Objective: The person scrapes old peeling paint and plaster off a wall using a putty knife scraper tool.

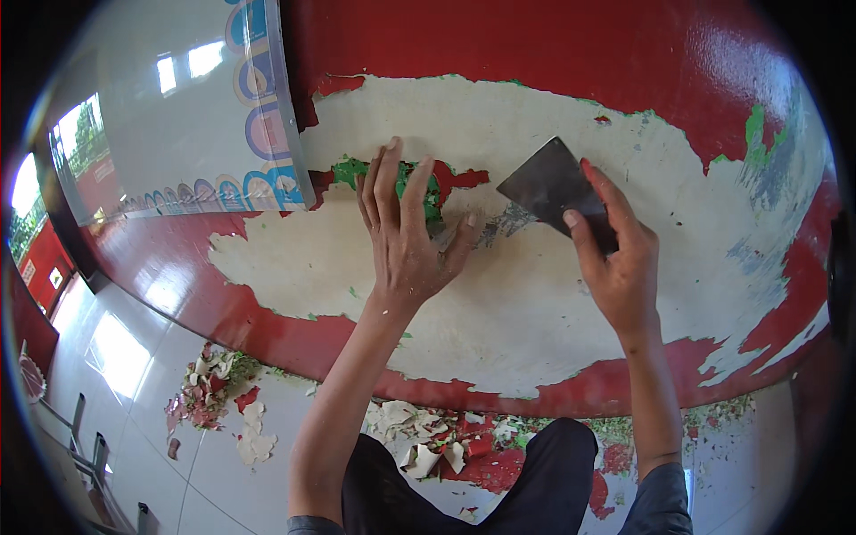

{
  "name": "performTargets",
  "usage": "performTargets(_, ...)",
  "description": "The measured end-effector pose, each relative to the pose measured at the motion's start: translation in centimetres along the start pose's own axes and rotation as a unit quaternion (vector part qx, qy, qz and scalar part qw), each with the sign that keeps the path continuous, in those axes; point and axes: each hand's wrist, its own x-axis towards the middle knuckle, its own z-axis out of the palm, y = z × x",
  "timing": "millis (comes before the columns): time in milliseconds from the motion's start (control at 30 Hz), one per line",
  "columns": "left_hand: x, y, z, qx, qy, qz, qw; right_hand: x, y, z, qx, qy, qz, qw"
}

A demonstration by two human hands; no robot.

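In my right hand (615,245) is a dark, flat scraper blade (553,185), gripped between thumb and fingers and tilted against the wall. My left hand (406,214) rests with spread fingers on or close to the wall, over a leftover patch of green and red paint (437,192). Around both hands the wall shows a large bare cream area (499,312) with ragged edges. Red paint (535,40) still covers the wall above and below it. Grey smears (506,223) mark the surface between my hands.
A glossy whiteboard (169,116) with a colourful decorated border hangs at the upper left. Paint flakes (209,388) are heaped on the pale tiled floor (143,446), with more chips (428,437) along the wall's foot by my knees. Metal legs (89,464) stand at the lower left.
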Motion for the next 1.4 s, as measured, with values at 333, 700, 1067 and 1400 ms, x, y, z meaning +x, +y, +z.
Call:
performTargets(333,-1.7,-1.7,1.2,-0.008,0.065,0.046,0.997,2.2,-0.5,-0.2,-0.122,-0.046,-0.066,0.989)
performTargets(700,-2.0,-1.9,1.0,-0.007,0.056,0.048,0.997,2.7,-0.7,-0.1,-0.142,-0.038,-0.117,0.982)
performTargets(1067,-2.0,-1.4,1.2,-0.026,0.058,0.008,0.998,3.2,-0.3,-1.0,-0.151,-0.029,-0.143,0.978)
performTargets(1400,-2.0,-1.2,1.0,-0.008,0.044,-0.002,0.999,8.4,-1.7,-2.1,-0.188,-0.137,-0.198,0.952)
